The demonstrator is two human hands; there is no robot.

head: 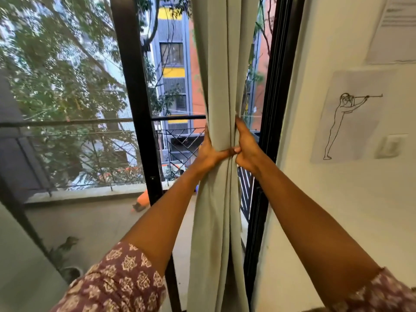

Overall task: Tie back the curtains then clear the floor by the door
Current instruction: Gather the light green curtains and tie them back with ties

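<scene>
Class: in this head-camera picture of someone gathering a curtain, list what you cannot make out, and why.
- Any tie-back: none shows; the left hand and right hand cover the curtain where they grip it.
- Sheet of paper: text blurred, cut by the frame's edge.
- Orange object: partly behind the door frame.

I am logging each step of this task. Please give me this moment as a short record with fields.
curtain: pale green, gathered into one bunch beside the black door frame
left hand: grips the bunch from the left
right hand: grips it from the right, thumbs meeting
tie-back: none visible
wall: line drawing taped on
</scene>
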